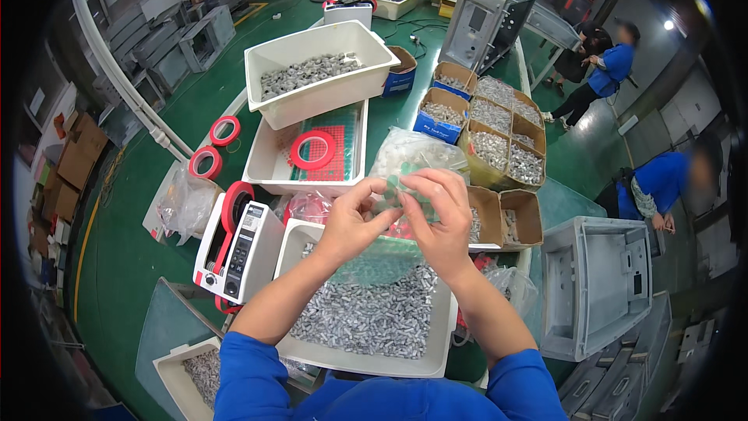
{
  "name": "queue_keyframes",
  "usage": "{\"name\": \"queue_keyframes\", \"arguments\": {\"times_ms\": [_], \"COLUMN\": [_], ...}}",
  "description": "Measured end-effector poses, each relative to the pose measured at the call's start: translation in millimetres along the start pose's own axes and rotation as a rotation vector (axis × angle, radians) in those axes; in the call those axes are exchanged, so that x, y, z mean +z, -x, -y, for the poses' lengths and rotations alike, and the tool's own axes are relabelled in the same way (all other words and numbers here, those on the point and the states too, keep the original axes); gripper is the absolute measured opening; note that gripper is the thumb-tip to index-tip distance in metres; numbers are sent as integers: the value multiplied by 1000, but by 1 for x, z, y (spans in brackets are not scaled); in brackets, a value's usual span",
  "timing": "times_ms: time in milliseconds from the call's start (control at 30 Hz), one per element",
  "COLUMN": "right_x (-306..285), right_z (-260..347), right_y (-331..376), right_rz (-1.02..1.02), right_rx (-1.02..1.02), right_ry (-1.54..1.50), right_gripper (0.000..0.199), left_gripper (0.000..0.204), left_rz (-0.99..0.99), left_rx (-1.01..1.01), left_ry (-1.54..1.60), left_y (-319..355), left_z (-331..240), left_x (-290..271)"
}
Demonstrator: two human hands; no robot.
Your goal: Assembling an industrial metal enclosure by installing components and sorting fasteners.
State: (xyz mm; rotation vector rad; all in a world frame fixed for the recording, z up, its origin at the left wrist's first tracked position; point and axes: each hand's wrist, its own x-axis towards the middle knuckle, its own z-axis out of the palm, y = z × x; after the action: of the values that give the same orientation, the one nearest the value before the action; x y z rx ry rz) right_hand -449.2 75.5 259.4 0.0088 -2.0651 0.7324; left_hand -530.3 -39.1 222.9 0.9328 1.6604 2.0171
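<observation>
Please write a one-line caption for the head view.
Both hands pinch a small part above a white tray of grey metal pieces.

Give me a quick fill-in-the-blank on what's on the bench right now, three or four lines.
1. Both hands, left hand and right hand, meet above a white tray full of small ____ metal parts.
2. The tape dispenser sits to the person's ____ of that tray.
3. The loose tape rolls on the bench are ____ in colour.
4. The bins of metal parts behind the hands are made of ____.

Missing words: grey; left; red; cardboard
</observation>
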Motion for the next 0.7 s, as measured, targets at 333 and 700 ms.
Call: {"name": "queue_keyframes", "arguments": {"times_ms": [333, 700], "right_x": [-9, -6], "right_z": [-5, -24], "right_y": [2, 9], "right_rz": [153, 231], "right_rx": [-41, -166], "right_ry": [-53, 128], "right_gripper": [17, 15], "left_gripper": [19, 26], "left_rz": [17, 85], "left_rx": [154, 56], "left_ry": [-305, -374], "left_y": [5, 8], "left_z": [-1, 17], "left_x": [1, 0]}}
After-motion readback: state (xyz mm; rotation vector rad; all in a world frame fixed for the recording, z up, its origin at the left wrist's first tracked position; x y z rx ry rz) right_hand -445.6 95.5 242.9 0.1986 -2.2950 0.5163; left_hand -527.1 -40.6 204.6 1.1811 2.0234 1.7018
